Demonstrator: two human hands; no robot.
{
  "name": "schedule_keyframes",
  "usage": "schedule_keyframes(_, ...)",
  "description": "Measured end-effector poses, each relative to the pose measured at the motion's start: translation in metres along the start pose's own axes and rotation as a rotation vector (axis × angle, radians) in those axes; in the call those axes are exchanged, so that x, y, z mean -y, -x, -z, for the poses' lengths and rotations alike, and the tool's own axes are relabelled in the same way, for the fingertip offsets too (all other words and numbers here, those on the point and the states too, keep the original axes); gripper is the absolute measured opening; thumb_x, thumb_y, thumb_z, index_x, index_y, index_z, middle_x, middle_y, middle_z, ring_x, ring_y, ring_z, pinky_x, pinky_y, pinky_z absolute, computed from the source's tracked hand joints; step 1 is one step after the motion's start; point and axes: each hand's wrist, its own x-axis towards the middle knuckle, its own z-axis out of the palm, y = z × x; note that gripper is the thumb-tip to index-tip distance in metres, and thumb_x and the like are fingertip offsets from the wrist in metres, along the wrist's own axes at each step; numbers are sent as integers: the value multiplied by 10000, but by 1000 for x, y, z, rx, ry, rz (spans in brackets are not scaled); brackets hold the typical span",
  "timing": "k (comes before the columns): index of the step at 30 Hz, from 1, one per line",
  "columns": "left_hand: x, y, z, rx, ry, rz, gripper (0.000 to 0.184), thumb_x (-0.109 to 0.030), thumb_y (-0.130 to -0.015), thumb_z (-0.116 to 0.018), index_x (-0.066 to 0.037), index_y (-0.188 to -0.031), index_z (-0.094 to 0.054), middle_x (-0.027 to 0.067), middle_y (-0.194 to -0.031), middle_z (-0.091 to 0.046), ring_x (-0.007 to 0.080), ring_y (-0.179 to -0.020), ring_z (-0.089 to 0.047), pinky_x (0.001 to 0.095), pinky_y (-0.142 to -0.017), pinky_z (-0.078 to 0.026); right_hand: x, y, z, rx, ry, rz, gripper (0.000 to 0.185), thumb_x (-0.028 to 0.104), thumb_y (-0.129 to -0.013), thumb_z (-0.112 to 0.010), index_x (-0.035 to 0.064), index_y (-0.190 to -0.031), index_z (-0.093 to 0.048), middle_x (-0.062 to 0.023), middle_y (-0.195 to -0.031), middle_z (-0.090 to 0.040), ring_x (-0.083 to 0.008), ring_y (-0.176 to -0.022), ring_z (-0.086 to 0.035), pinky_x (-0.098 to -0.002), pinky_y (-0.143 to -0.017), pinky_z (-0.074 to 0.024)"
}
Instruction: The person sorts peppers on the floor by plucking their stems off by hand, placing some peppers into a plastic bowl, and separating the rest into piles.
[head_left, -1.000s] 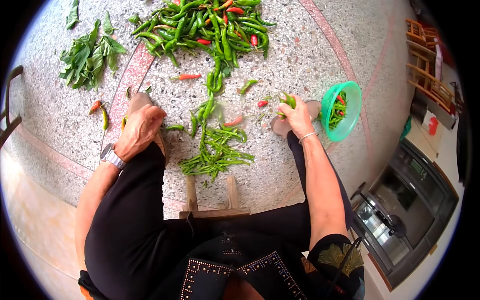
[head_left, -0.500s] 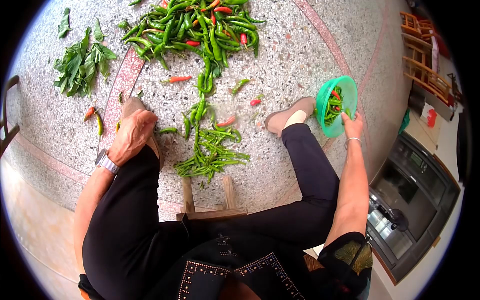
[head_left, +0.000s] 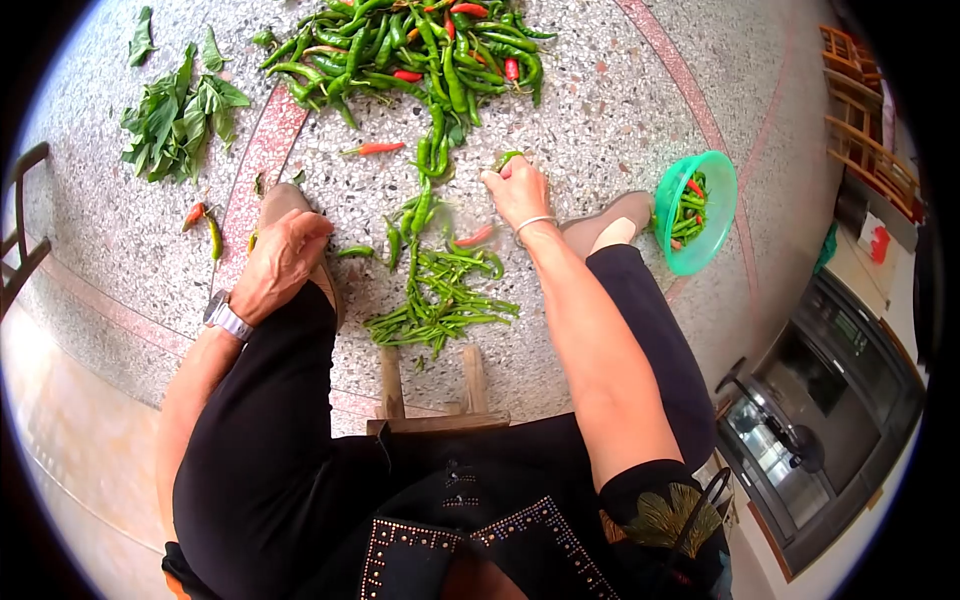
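Note:
My right hand is down at the floor with its fingers pinched at a green chili pepper. Beside my left shoe, my left hand is curled closed; its fingertips are turned away, so anything in them is hidden. A big heap of green and red chilies lies beyond my hands. Between my feet is a pile of thin green stems. By my right shoe a green plastic bowl stands tilted, with green and red chili pieces inside.
Loose green leaves lie at the left. A red chili and several others are scattered on the speckled floor. A wooden stool is under me. Wooden chairs and a dark-framed glass cabinet stand at the right.
My right hand has let go of the green bowl and moved left to the chili on the floor. My left hand stays by the shoe. The view has shifted slightly.

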Motion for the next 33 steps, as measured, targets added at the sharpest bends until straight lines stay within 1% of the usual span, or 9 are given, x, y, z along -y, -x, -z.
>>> schedule_keyframes(4,-9,-1,6,79,77,101,228,-127,-920,-572,-14,-1104,-643,112,-946,-653,200,-839,-634,335,-739,-511,28,14,3,-12,-186,-21,255,249,-808,-691,11,-811,-599,-206,-722,-663,-379,-701,-658,-462,-683,-520)
schedule_keyframes(5,-11,-2,8,116,115,145,252,-152,-938,-574,-12,-1139,-633,106,-968,-657,182,-855,-638,326,-748,-519,40,29,4,13,-241,2,227,225,-814,-685,18,-786,-596,-150,-692,-656,-266,-633,-653,-395,-637,-519)
schedule_keyframes(8,-10,-4,3,181,681,368,389,-234,-960,-614,9,-1258,-553,121,-1110,-643,194,-942,-650,315,-820,-545,95,94,3,160,-339,193,187,189,-852,-660,25,-854,-569,-121,-697,-630,-207,-640,-618,-370,-622,-506)
schedule_keyframes(9,-18,-4,5,212,805,411,498,-305,-973,-606,12,-1333,-474,106,-1133,-603,175,-962,-632,318,-838,-555,102,111,-13,239,-440,297,144,153,-866,-627,23,-890,-569,-192,-775,-635,-338,-736,-645,-433,-664,-509)
schedule_keyframes(12,-25,5,11,245,879,375,481,-302,-976,-597,15,-1315,-473,100,-1125,-586,167,-952,-624,319,-849,-558,131,150,-38,295,-719,419,191,113,-863,-631,-18,-997,-595,-207,-921,-626,-370,-834,-643,-429,-757,-521)
schedule_keyframes(14,-6,10,10,194,844,358,347,-204,-963,-586,11,-1229,-532,56,-1028,-599,123,-893,-606,281,-794,-550,132,149,-24,297,-662,429,176,61,-864,-651,-2,-1027,-631,-126,-894,-634,-234,-799,-658,-348,-734,-534)
schedule_keyframes(23,71,31,56,-172,366,426,245,-119,-906,-558,-5,-1121,-586,37,-927,-621,102,-809,-590,261,-701,-503,-17,77,3,150,362,532,122,106,-836,-579,95,-943,-636,-116,-991,-600,-299,-1038,-551,-451,-870,-431)
schedule_keyframes(28,97,50,62,-384,-302,281,310,-83,-857,-577,3,-1155,-576,147,-1081,-617,255,-951,-603,372,-858,-495,-30,68,0,93,232,438,221,41,-750,-631,80,-952,-550,-141,-944,-573,-342,-949,-563,-462,-782,-438)
schedule_keyframes(33,71,36,51,-480,-155,236,305,-25,-843,-567,-20,-1146,-603,180,-1108,-587,311,-1049,-577,388,-933,-462,5,59,9,27,-179,134,181,39,-775,-560,4,-939,-493,-227,-855,-583,-423,-810,-603,-496,-725,-481)
